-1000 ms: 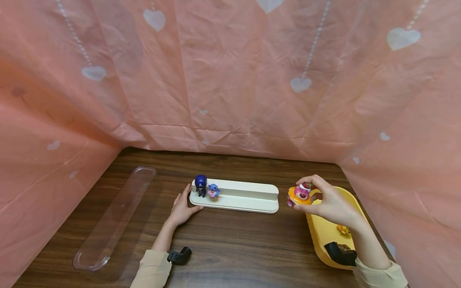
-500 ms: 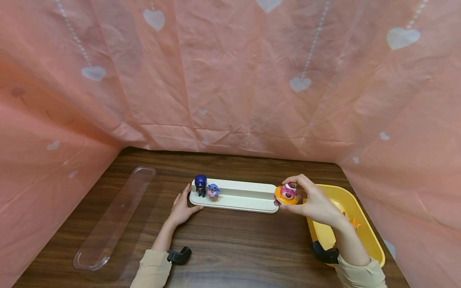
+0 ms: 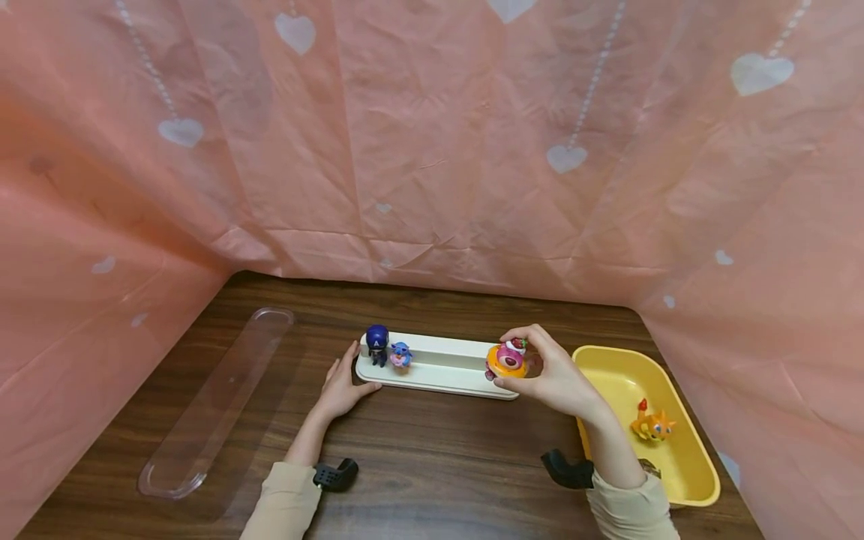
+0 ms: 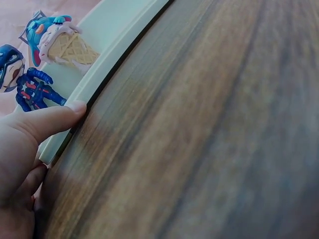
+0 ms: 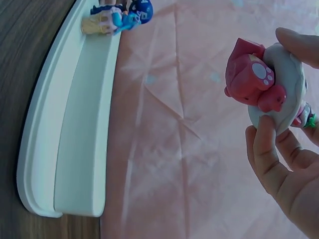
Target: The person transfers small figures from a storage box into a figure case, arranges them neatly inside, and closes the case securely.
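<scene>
A white stepped display stand (image 3: pixel 442 377) lies on the wooden table. My left hand (image 3: pixel 340 394) holds its left end, thumb (image 4: pixel 70 113) at the front edge and fingers around the end. Near that hand stand a dark-blue helmeted figurine (image 3: pixel 377 343) with an "A" on its helmet and a blue figurine with a waffle cone (image 4: pixel 72 49). Above the stand's right end, my right hand (image 3: pixel 560 381) pinches a pink bear figurine (image 3: pixel 509 358) in an orange ring between thumb and fingers. In the right wrist view, the bear figurine (image 5: pixel 249 79) shows its pink feet and the ring's pale underside.
A yellow bin (image 3: pixel 610 390) at the right holds an orange figurine (image 3: pixel 653 426) and a brown item (image 3: pixel 649 468) partly hidden by my right arm. A long clear plastic cover (image 3: pixel 216 405) lies at the left. Pink curtain (image 3: pixel 432 150) encloses the table's back and sides.
My right hand has carried the bear figurine leftward from beside the yellow bin to over the stand's right end. My left hand has stayed at the stand's left end.
</scene>
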`<state>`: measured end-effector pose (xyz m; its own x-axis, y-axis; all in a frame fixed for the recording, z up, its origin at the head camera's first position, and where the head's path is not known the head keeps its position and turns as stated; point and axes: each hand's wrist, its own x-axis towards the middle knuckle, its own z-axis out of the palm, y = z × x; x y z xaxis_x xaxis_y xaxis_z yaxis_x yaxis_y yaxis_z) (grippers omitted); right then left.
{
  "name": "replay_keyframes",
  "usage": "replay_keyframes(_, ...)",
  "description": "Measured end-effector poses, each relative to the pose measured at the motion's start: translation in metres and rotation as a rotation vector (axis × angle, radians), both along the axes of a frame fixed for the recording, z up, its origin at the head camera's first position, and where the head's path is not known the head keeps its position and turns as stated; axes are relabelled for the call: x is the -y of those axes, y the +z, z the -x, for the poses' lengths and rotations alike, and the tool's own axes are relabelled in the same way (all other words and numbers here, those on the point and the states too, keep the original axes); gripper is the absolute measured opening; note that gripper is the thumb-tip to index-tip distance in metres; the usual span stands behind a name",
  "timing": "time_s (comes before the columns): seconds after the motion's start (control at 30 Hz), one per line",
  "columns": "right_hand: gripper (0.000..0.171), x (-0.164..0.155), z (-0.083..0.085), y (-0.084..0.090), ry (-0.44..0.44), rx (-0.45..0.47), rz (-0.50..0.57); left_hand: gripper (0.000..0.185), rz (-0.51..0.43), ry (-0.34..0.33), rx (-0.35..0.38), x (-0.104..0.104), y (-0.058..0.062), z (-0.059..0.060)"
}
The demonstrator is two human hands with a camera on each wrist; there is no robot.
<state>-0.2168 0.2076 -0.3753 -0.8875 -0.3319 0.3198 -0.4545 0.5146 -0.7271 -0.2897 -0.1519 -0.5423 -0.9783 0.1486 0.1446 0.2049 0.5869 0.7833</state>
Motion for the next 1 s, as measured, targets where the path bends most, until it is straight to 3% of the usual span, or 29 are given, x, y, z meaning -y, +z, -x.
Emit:
replay_keyframes(0.6, 0.06, 0.029, 0.024, -0.022, 0.032, 0.024, 0.021, 0.101, 0.005, -0.01, 0.027, 0.001, 0.001, 0.002)
replay_keyframes(1.0, 0.061, 0.052, 0.043, -0.035, 0.088, -0.002, -0.001, 0.101, -0.013, 0.004, -0.005, 0.0, -0.001, 0.001)
